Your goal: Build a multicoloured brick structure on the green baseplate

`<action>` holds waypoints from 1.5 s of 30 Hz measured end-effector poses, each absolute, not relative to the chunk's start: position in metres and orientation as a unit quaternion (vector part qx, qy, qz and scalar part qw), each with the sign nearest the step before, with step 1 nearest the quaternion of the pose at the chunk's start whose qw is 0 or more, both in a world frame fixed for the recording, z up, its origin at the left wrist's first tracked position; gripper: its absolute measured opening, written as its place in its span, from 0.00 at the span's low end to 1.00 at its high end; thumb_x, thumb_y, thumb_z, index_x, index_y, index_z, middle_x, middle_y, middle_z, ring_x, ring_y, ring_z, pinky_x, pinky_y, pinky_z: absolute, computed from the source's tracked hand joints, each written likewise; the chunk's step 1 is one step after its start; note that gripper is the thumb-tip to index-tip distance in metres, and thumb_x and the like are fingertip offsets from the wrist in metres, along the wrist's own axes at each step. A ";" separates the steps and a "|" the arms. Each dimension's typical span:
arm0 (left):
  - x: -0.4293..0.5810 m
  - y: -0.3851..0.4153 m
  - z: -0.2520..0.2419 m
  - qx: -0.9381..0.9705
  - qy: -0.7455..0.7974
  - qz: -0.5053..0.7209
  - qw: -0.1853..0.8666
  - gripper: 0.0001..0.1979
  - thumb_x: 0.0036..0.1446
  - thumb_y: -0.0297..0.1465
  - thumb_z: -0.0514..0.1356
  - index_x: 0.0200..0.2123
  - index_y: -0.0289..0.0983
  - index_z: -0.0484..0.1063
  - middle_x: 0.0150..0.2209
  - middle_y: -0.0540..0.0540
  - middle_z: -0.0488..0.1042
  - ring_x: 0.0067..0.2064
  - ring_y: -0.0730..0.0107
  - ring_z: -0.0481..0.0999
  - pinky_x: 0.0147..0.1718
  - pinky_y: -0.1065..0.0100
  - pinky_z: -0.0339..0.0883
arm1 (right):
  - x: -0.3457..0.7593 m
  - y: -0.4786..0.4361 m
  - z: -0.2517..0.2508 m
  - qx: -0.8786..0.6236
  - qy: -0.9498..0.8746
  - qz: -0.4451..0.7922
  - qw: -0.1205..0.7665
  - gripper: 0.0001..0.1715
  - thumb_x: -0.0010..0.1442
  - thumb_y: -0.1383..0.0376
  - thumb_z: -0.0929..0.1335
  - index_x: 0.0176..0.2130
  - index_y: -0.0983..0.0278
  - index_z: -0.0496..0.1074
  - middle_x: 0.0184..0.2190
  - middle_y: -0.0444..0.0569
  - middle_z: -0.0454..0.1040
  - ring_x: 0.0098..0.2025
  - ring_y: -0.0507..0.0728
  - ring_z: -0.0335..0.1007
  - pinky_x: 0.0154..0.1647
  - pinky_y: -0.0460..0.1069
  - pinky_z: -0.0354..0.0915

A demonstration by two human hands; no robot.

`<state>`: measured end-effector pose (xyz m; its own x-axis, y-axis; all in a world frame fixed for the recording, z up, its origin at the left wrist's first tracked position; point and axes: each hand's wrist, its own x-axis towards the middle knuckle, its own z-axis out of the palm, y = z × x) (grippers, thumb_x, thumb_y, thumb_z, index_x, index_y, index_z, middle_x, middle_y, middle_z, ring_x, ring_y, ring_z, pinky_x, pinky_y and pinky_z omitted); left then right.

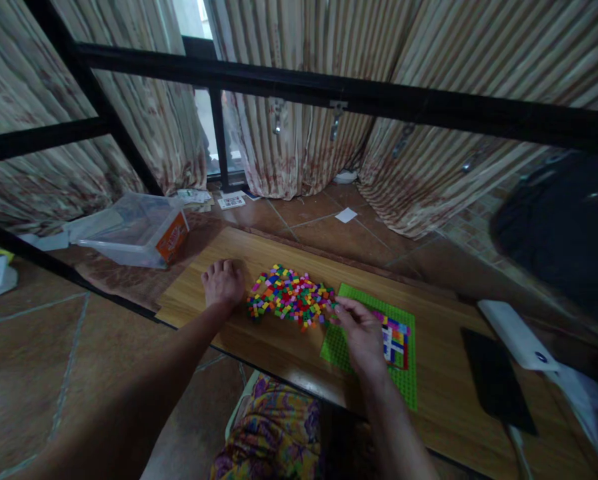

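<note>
Curtains: pleated, cream-and-rust striped fabric curtains (319, 40) hang in soft folds ahead of you, beyond the table.
Table: your long, wood-grain table (439, 373) looks smooth and faintly glossy, so small pieces would probably slide easily across it.
Bin: a clear, thin-walled plastic bin (129, 227) with an orange label lies on the floor beyond the table's left end.
Baseplate: the bright-green, square, studded plastic baseplate (337, 348) lies flat, partly under your right forearm. It is probably light and rather stiff; hold it by the rim.
Heap: many-coloured, blocky plastic bricks (293, 293) lie loose between your hands, just left of the baseplate. They look hard, light and tough, but likely to scatter if brushed.
Right hand: your right hand (363, 333) is above the baseplate, thumb and forefinger drawn close together at the heap's right edge; you cannot tell whether they pinch a brick.
Left hand: your left hand (223, 283) rests palm down beside the heap's left edge, its underside hidden.
Pattern: a flat mosaic of white, blue, red, orange and purple bricks (397, 343) sits on the baseplate, partly behind your right hand.
Single brick: grip opposite side walls with your fingertips, leaving the studs clear.
</note>
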<state>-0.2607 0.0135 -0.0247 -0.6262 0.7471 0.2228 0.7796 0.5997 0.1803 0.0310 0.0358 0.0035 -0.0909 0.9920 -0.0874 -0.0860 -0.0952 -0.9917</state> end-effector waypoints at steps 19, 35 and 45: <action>-0.262 0.016 -0.025 -0.424 -0.896 -0.119 0.061 0.22 0.61 0.37 0.46 0.52 0.33 0.69 0.54 0.34 0.69 0.55 0.47 0.64 0.52 0.50 0.57 | 0.129 0.032 0.018 -0.615 -0.617 0.250 0.422 0.23 0.54 0.54 0.67 0.44 0.66 0.77 0.41 0.56 0.79 0.40 0.61 0.77 0.44 0.56 0.70; -0.261 0.016 -0.017 -0.431 -0.892 -0.128 0.043 0.22 0.61 0.37 0.47 0.51 0.31 0.69 0.53 0.28 0.69 0.56 0.41 0.65 0.51 0.45 0.58 | 0.181 0.022 0.009 -0.708 -0.562 0.160 0.396 0.23 0.53 0.52 0.67 0.39 0.67 0.78 0.37 0.57 0.80 0.36 0.62 0.76 0.37 0.53 0.68; -0.259 0.016 -0.014 -0.424 -0.897 -0.124 0.035 0.22 0.61 0.37 0.47 0.52 0.31 0.68 0.55 0.30 0.67 0.57 0.43 0.63 0.53 0.47 0.58 | 0.128 0.025 0.011 -0.632 -0.617 0.222 0.414 0.19 0.55 0.55 0.67 0.39 0.66 0.77 0.38 0.55 0.80 0.37 0.59 0.76 0.40 0.52 0.69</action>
